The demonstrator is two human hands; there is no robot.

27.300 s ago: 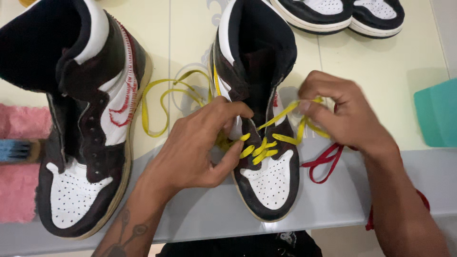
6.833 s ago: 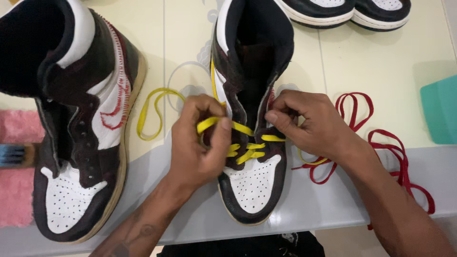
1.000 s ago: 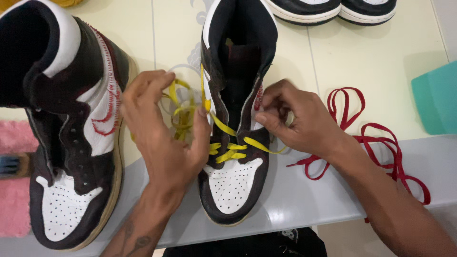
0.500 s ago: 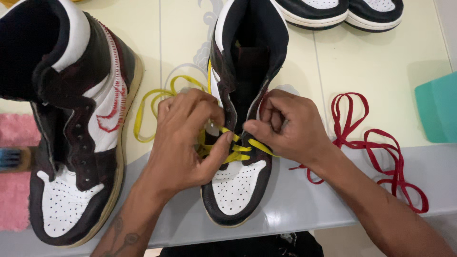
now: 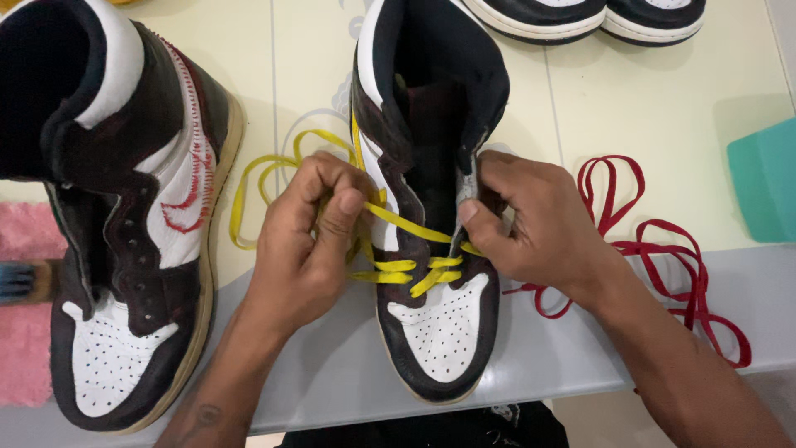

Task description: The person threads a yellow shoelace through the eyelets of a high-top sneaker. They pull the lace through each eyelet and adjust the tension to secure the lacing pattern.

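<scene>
Head view. A high-top leather sneaker in black, dark brown and white (image 5: pixel 431 249) is seen standing on the pale table top (image 5: pixel 663 116), toe toward the wearer of the camera, collar away. Its long axis runs near-vertical in the frame, tilted slightly toe-right. A flat yellow shoelace (image 5: pixel 406 226) is threaded through the lowest eyelet rows only; the upper eyelets are bare. The slack of the lace lies looped on the table to the left of the shoe, behind the left hand.

The left hand (image 5: pixel 311 245) is noted closed, thumb and fingers pinched on the yellow lace at the shoe's left eyelet edge. From that pinch one strand is drawn taut, running diagonally down and right across the tongue to the right eyelet row. The right hand (image 5: pixel 531 224) is closed on the right eyelet flap, thumb pressed at its inner edge, just where the strand arrives. The lace end itself is hidden; which hand has it cannot be told.

A second, unlaced matching sneaker (image 5: pixel 124 224) stands to the left. A loose red shoelace (image 5: pixel 655 249) lies to the right, apart from the shoe. A teal object (image 5: pixel 767 182) is cut by the right frame edge.
</scene>
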